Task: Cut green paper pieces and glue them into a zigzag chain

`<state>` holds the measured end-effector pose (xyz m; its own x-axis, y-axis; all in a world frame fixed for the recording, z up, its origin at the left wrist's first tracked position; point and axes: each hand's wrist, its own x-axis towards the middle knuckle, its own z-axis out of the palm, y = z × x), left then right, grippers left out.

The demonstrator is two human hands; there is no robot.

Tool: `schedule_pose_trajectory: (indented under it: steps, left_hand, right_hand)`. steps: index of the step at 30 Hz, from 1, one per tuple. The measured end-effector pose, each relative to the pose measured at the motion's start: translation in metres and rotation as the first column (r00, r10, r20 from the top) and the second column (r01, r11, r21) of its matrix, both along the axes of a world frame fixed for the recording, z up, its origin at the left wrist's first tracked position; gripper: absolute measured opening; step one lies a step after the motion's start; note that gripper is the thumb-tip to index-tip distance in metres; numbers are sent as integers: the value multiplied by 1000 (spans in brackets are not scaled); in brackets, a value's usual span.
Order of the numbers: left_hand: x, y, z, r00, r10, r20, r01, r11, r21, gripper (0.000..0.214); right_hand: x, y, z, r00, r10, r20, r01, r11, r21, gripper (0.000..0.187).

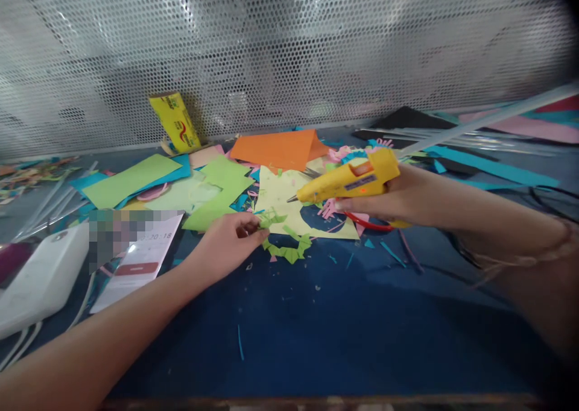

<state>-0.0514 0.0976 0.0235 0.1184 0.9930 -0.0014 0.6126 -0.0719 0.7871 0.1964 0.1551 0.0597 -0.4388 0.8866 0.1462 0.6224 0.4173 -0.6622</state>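
My right hand [384, 203] grips a yellow glue gun [348, 182] with its metal tip pointing left over a pale yellow sheet [280, 203]. My left hand [228, 242] rests on the blue table top [316, 314] and pinches a small piece of a folded green paper ring [287, 245], which lies just right of its fingertips. The gun's tip hangs a little above and to the right of that ring. Red scissor handles [368, 224] show below my right hand.
Sheets of green [131, 182], orange [280, 149] and cyan paper lie across the back. A phone [138, 257] and a white box [38, 281] sit at the left. A yellow packet [176, 122] leans on the perforated metal wall. Clear glue sticks [488, 119] lie at the right.
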Motion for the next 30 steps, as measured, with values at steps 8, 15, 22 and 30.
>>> schedule_pose_trajectory:
  steps: [8, 15, 22, 30]
  left_hand:
    - [2, 0, -2, 999, -24, 29, 24, 1000, -14, 16]
    - [12, -8, 5, 992, -52, 115, 50, 999, 18, 11]
    - [16, -10, 1, 927, -90, 364, 125, 989, -73, 10]
    - [18, -12, 5, 905, -25, 425, 96, 985, -146, 12]
  right_hand:
    - [-27, -17, -10, 986, 22, -163, -44, 991, -130, 18]
    - [-51, -30, -16, 969, 76, -236, -97, 992, -80, 17]
    - [-52, -30, -23, 980, 26, -199, -30, 999, -19, 14]
    - [-53, -34, -13, 957, -5, -289, -37, 990, -138, 5]
